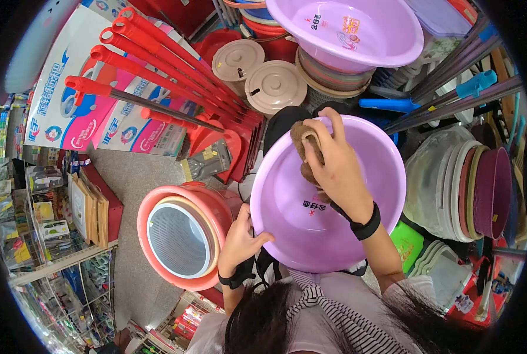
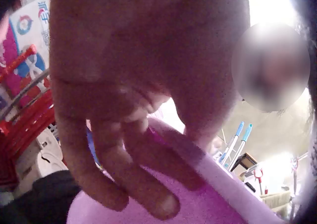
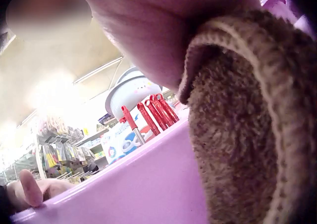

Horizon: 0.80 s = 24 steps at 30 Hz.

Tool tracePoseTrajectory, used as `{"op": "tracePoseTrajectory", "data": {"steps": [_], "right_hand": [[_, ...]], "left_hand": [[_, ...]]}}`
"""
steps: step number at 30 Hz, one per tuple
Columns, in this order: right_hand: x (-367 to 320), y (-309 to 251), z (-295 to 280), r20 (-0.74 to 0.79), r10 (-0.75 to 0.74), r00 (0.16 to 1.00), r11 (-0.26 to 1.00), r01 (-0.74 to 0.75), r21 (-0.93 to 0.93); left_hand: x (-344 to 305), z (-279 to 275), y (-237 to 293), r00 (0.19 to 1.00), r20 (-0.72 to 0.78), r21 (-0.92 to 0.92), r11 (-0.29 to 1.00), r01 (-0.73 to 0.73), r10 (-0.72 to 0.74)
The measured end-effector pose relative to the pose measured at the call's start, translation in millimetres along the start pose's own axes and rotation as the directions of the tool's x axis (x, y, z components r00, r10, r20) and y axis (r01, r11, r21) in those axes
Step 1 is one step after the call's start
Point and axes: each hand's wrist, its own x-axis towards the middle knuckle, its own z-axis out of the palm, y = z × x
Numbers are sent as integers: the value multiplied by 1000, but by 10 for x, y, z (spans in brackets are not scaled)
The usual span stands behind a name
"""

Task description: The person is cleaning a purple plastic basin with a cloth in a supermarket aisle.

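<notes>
A purple plastic basin point(image 1: 358, 236) with dark printed characters inside rests in front of the person's body. The left hand point(image 1: 240, 239) grips its near left rim, thumb over the inner side; in the left wrist view the fingers point(image 2: 143, 184) bend down along the outer wall. A brown fluffy cloth point(image 1: 306, 147) with a stitched edge is in the right hand point(image 1: 340, 171), pressed at the far left part of the rim. In the right wrist view the bunched cloth point(image 3: 233, 135) hangs beside the basin wall point(image 3: 158, 184).
Stacked tubs with a grey strainer basket point(image 1: 178, 239) stand left of the basin. Red-handled dustpans point(image 1: 157, 71) and lidded beige buckets point(image 1: 275, 87) are beyond it. Another purple basin point(image 1: 387, 35) tops a stack at the back. Nested buckets point(image 1: 492, 194) crowd the right side.
</notes>
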Motion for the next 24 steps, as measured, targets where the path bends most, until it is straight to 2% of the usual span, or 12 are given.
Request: {"op": "tracePoseTrajectory", "data": {"steps": [2, 4, 7, 9, 11, 13, 15, 16, 17, 19, 23, 24], "right_hand": [[-39, -2, 51, 3, -37, 999, 998, 38, -55], [-68, -64, 54, 37, -50, 998, 999, 50, 2], [-117, -144, 53, 96, -77, 992, 997, 75, 31], [-129, -210, 65, 147, -172, 974, 983, 160, 92], [-145, -265, 76, 161, -202, 966, 978, 189, 92], [-141, -300, 90, 167, -264, 950, 956, 235, 177], [-123, -324, 119, 129, -286, 950, 946, 258, 194], [-132, -296, 180, 152, -335, 930, 936, 310, 168], [-138, -280, 235, 177, -382, 907, 922, 360, 143], [-184, -301, 304, 147, -430, 891, 902, 431, 31], [-300, -242, 310, 281, -428, 859, 902, 424, 79], [-327, -237, 312, 296, -431, 853, 901, 423, 94]], "left_hand": [[-16, -73, 16, 998, 54, 79, 997, -12, 8], [-42, -88, -16, 997, 71, -272, 961, 57, -40], [-25, -94, -84, 999, -37, -297, 955, -17, 7], [0, -143, -20, 999, -22, -313, 949, 27, -36], [49, -156, 69, 994, -91, -359, 929, -89, 60], [21, -170, 82, 994, -41, -342, 934, -106, 97], [-8, -82, 140, 996, 77, -244, 967, 66, -48], [15, 44, 138, 998, 65, -252, 968, 7, 10], [15, 144, 56, 998, 58, -138, 990, -29, 37], [-17, 360, -48, 999, 19, -341, 939, 52, -49], [-131, 427, -161, 992, 69, -360, 925, 125, -107], [-128, 406, -168, 998, 38, -376, 924, 68, -58]]}}
